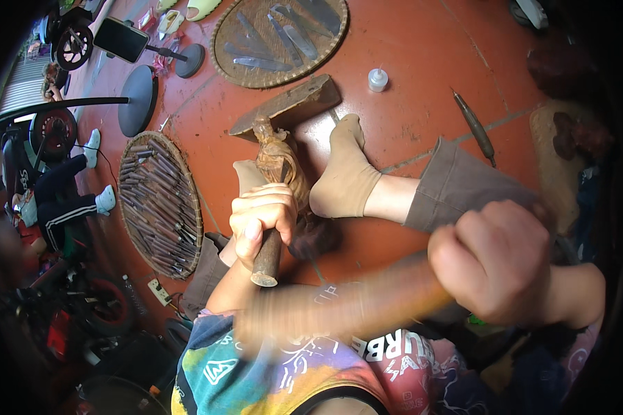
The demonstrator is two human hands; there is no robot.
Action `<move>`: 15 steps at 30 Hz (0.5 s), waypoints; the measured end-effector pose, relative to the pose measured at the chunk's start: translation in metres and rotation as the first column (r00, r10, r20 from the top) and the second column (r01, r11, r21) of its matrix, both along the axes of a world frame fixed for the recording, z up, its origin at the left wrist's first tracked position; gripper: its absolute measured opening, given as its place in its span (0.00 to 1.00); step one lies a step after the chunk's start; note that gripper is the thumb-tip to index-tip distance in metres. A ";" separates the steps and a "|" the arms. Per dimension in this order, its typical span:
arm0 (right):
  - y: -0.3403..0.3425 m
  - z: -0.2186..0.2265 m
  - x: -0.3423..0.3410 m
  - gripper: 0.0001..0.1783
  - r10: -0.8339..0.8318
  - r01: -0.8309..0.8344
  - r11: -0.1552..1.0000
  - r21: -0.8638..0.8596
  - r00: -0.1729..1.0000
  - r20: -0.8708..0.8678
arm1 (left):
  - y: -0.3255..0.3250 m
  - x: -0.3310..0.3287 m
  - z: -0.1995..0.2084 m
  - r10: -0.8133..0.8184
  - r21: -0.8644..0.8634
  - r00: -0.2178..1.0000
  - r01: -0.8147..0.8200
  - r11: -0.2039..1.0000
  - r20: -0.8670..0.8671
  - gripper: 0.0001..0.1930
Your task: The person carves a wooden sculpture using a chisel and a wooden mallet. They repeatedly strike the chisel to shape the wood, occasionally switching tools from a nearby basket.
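Note:
My left hand [262, 216] is closed round the wooden handle of a chisel [267, 263], its butt end toward me. The dark blade meets a brown carved wooden figure [292, 160] that stands between my feet. Just behind the figure, a thick wooden block [287, 105] lies on the floor. My right hand [493, 261] grips a wooden mallet [353, 304], smeared by motion, whose thick end lies near my shirt, a little below the chisel's butt. A sock-covered foot [342, 173] rests right of the figure; the other is mostly hidden behind it.
At left, an oval woven tray [199, 243] bears many chisels. A round woven tray [221, 59] with flat metal blades lies at the far side. A small bottle [378, 79] and a pen-shaped tool [475, 128] are on the tiles. A phone [120, 40] stands on a holder; another person [66, 197] sits far left.

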State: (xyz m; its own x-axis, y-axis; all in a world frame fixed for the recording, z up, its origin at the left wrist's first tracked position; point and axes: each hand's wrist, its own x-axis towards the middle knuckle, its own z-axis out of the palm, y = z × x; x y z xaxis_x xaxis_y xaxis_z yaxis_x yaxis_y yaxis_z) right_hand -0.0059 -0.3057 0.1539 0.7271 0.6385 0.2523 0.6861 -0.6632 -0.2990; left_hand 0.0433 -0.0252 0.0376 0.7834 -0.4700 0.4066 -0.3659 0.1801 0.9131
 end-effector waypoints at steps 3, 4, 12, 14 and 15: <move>0.007 0.005 -0.002 0.13 -0.102 0.103 0.990 -0.092 0.995 0.010 | 0.001 0.001 0.001 0.006 0.017 1.000 -0.006 1.000 -0.012 0.29; 0.005 0.004 -0.003 0.13 -0.089 0.087 0.993 -0.078 0.996 -0.018 | 0.000 0.001 0.001 -0.001 0.015 1.000 0.002 1.000 -0.026 0.29; 0.009 -0.022 -0.007 0.07 0.035 -0.030 0.995 0.090 0.997 -0.063 | -0.040 -0.001 0.026 -0.595 -0.187 0.786 0.617 0.764 0.167 0.19; 0.010 -0.029 -0.011 0.07 0.085 -0.077 0.988 0.134 0.995 -0.058 | -0.039 -0.010 0.026 -0.494 -0.225 0.854 0.519 0.825 0.160 0.19; 0.009 -0.035 -0.009 0.07 0.093 -0.091 0.987 0.132 0.996 -0.009 | -0.033 -0.011 0.021 -0.424 -0.192 0.888 0.454 0.870 0.177 0.20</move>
